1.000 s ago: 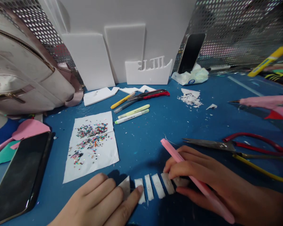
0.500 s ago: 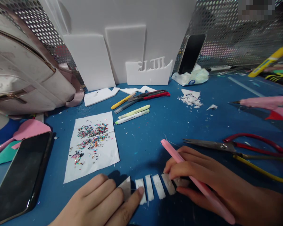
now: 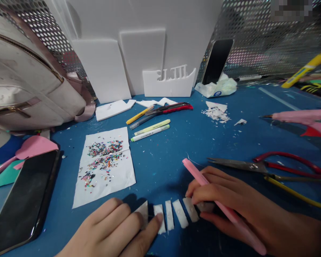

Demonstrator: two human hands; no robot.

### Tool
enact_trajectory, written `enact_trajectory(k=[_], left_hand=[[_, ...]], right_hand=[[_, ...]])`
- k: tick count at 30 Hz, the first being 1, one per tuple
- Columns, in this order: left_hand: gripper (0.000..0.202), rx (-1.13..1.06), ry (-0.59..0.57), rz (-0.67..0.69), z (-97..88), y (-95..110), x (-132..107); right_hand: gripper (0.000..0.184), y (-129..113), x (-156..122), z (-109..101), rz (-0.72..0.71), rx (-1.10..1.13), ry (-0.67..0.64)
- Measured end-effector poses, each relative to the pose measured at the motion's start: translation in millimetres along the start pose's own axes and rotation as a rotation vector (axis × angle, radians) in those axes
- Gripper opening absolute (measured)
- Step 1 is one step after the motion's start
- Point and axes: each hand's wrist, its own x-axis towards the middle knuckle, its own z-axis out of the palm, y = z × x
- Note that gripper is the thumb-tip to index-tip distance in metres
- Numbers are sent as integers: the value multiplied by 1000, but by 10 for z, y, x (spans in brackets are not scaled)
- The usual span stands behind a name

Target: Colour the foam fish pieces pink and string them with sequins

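My right hand [image 3: 224,200] holds a slim pink pen-like stick [image 3: 196,173] slanting between its fingers. The same fingertips pinch a white piece at the right end of a short row, mostly hidden by the hand. Between my hands, several small white foam strips [image 3: 180,213] lie side by side with narrow gaps. My left hand [image 3: 115,228] has one fingertip pressed on the leftmost strip [image 3: 159,219]. Its other fingers are curled against a white pointed piece [image 3: 143,210], partly covered by them. A fine thread or glue strand shows near that piece.
Left of the row, a paper sheet [image 3: 104,182] holds many colourful beads. Red-handled pliers [image 3: 246,165] and a pink glue gun [image 3: 302,116] lie to the right. Pens [image 3: 152,127] and a red cutter [image 3: 178,108] lie ahead. A phone [image 3: 21,203] rests at left; foam boards [image 3: 101,69] stand behind.
The strips under and beside my left fingertip have shifted very slightly towards me. Both hands otherwise stay in nearly the same place.
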Motion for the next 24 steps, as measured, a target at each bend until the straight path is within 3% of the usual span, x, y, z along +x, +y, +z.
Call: enact_trajectory(k=[14,24], left_hand=[[43,-6,-49,70,42,-27,-104],[46,35,-23,70,41,-20,-79]], right_hand=[[22,17,1,4,13,16,-13],[24,27,-11,9,3,30,5]])
